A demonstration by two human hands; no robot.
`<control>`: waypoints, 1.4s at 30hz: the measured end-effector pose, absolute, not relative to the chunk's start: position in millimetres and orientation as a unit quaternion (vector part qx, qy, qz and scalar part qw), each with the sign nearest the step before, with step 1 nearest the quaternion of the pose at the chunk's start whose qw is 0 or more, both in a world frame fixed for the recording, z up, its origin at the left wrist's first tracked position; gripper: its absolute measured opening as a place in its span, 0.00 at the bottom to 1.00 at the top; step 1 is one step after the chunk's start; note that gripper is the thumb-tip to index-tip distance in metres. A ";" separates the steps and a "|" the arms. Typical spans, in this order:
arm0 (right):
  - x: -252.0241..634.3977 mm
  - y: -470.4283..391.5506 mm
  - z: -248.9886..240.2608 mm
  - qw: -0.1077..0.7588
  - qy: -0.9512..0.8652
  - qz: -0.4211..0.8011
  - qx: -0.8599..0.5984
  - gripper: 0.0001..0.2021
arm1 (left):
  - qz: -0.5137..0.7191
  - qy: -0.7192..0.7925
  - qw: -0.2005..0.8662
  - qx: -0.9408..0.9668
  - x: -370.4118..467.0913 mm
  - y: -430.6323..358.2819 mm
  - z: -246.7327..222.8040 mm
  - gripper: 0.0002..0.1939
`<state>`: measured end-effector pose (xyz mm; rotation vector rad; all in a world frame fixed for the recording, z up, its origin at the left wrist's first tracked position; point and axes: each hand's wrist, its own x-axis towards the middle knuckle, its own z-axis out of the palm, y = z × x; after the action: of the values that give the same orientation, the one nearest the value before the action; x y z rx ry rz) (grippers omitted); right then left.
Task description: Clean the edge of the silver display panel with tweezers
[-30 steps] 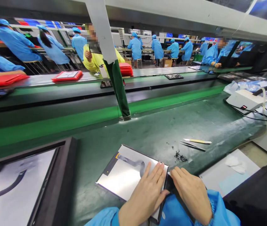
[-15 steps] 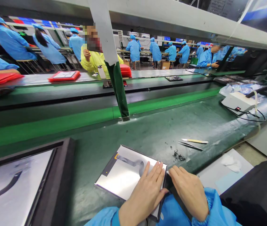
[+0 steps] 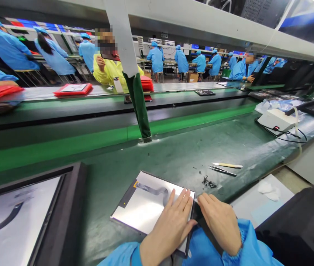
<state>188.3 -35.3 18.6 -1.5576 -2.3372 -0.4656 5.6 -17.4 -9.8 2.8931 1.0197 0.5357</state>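
Observation:
A flat silver panel with a dark ribbon cable lies on the green bench near the bottom middle. My left hand rests on its right part, fingers stretched out flat and the thumb over the near right edge. Close beside that edge is my right hand, fingers bent and pressed together, with a small pale bit showing at the fingertips; what it holds is too small to name. Beyond my right hand lie small black scraps, steel tweezers and a yellowish-handled tool.
At the left, a black foam tray holds another silver panel. A green-wrapped post rises from the bench's far edge. A white device with cables sits at the right. Several people in blue work beyond the conveyor; one wears yellow.
The view has shifted slightly. Both my hands keep nearly the same places at the panel. Across the line, a dark item by the post has moved a little to the right.

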 end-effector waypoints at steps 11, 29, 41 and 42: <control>189.1 -33.8 17.8 0.149 -0.817 -0.151 -0.536 0.21 | 0.177 0.322 0.004 0.930 5.3 -16.4 -8.6 0.25; 190.2 -32.4 17.0 0.155 -0.810 -0.161 -0.542 0.21 | 0.190 0.329 0.014 0.925 5.9 -16.3 -10.7 0.25; 187.3 -32.5 17.0 0.157 -0.807 -0.173 -0.542 0.23 | 0.187 0.328 0.002 0.926 7.0 -15.4 -12.1 0.24; 187.3 -32.5 17.3 0.158 -0.807 -0.173 -0.542 0.23 | 0.186 0.329 0.000 0.926 7.3 -15.5 -12.3 0.24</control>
<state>187.3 -32.5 17.3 -1.5495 -2.3094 -0.4942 7.3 -15.5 -12.3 2.9085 1.0336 0.5830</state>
